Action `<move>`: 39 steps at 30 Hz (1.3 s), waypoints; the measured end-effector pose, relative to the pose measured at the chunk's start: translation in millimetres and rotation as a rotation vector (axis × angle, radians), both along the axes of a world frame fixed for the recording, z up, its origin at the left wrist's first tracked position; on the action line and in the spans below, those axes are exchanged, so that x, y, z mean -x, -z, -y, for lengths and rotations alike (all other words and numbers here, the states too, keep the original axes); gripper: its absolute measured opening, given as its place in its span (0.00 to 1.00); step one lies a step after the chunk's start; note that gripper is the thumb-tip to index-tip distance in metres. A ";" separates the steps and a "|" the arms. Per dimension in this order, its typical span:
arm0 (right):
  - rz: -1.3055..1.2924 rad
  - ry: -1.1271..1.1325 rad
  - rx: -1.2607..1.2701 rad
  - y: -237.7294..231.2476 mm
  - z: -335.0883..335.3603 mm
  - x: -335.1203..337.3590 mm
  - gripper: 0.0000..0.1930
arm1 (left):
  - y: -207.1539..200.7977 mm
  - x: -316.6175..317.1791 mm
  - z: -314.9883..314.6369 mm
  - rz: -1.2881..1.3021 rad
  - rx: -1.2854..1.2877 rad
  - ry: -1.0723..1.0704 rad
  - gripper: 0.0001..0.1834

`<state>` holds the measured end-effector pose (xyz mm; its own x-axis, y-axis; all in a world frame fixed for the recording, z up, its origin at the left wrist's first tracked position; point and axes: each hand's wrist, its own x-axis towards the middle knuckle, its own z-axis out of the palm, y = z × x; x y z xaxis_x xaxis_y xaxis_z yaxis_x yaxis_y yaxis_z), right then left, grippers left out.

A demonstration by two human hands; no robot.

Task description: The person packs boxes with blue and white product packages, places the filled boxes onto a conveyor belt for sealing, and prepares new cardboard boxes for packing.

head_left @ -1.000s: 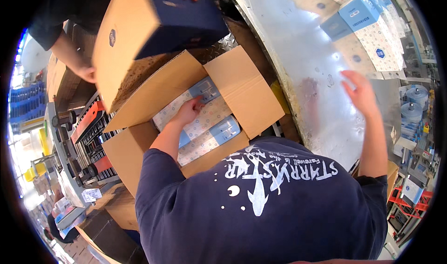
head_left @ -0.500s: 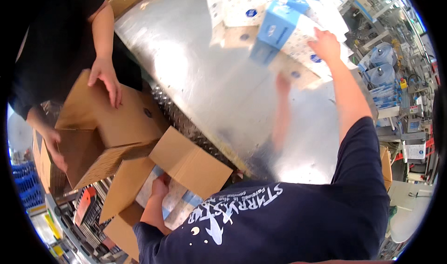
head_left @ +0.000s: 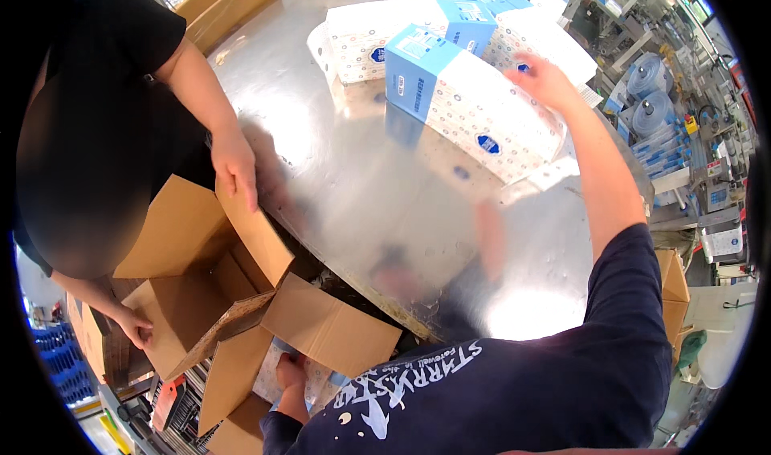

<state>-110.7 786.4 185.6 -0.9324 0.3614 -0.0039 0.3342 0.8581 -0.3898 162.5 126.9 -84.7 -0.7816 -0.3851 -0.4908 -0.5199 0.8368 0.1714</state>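
Observation:
My right hand (head_left: pixel 548 84) bends over the far upper edge of a long white-and-blue pack (head_left: pixel 474 106) standing on the metal table. Behind it are more packs of the same kind, one white pack (head_left: pixel 353 45) to its left and another (head_left: pixel 534 41) farther back. My left hand (head_left: pixel 291 370) reaches into an open cardboard carton (head_left: pixel 333 320) at the lower left, its fingers curled against the patterned packs (head_left: pixel 269 375) inside. Whatever those fingers may hold is hidden.
A co-worker (head_left: pixel 96 118) at the left has both hands on an open carton (head_left: pixel 193 294), which touches mine. The shiny metal table (head_left: pixel 321 158) fills the middle. Machinery with film rolls (head_left: pixel 654 114) stands at the right, and a carton (head_left: pixel 671 290) is behind my right arm.
The pack under my right hand has come left and nearer, with its blue end turned toward me. The co-worker's carton has tilted more upright. My left hand stays in the carton.

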 end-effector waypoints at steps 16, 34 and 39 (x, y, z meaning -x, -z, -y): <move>-0.103 0.193 -0.479 -3.1 -141.7 -24.6 0.29 | -1.1 4.2 -35.3 0.143 0.004 0.301 0.19; 0.171 0.003 -0.141 8.2 -65.3 -37.3 0.47 | -243.0 228.8 -421.0 -0.096 -1.275 0.115 0.42; 0.235 -0.091 -0.209 -10.4 -49.0 -158.0 0.46 | -202.9 166.9 -440.8 -0.089 -1.505 0.328 0.46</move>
